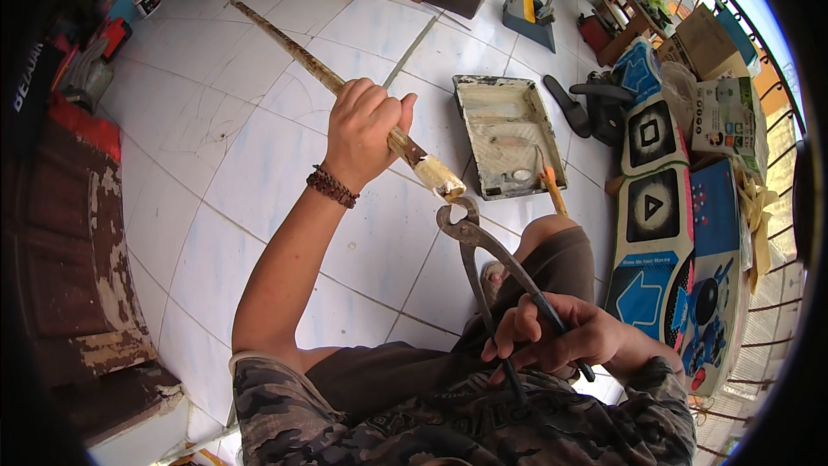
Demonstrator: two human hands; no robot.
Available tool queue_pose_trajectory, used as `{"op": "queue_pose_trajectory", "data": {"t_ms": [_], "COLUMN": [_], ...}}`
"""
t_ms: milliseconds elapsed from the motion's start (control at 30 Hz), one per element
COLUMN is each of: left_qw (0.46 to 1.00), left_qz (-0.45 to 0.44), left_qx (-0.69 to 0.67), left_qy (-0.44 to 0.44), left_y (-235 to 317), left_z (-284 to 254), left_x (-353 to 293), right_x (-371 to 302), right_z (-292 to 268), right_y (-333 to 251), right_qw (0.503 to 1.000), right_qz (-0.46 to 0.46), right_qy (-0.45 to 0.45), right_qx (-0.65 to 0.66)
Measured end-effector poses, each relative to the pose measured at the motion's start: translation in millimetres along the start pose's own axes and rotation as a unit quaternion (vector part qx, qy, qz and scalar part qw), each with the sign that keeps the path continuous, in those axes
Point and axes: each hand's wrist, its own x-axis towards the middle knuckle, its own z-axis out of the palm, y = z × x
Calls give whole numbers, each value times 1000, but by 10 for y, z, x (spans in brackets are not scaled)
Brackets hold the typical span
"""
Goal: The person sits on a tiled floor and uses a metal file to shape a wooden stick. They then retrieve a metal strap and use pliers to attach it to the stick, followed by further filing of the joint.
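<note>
My left hand is wrapped around a long bamboo pole, which slants from the far left down toward the middle. Pale, crusted material coats the pole's near end. A pair of pincers is in my right hand, with fingers around its two dark, spread handles. Its rounded jaws are at the pole's near tip; whether they grip it I cannot tell. Just beyond lies a paint tray stained with dried paint. A roller frame with an orange handle rests over the tray's near edge.
Black slippers lie right of the tray. Along the right stand printed boxes and a blue-and-black mat beside a railing. A dustpan stands at the back. A peeling brown wooden panel is on the left. White tiles cover the floor.
</note>
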Motion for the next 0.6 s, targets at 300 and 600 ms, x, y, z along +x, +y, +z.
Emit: {"op": "queue_pose_trajectory", "data": {"t_ms": [300, 600], "left_qw": [1000, 999], "left_qz": [4, -7], "left_qx": [-9, -29], "left_qy": [-17, -42], "left_y": [39, 74], "left_z": [-20, -85], "left_x": [-5, 34], "right_x": [19, 97], "right_z": [-77, -457], "right_y": [-7, 79], "right_qw": [1000, 994], "right_qz": [-4, -29], "right_qy": [-13, -106], "right_qx": [-10, 12]}}
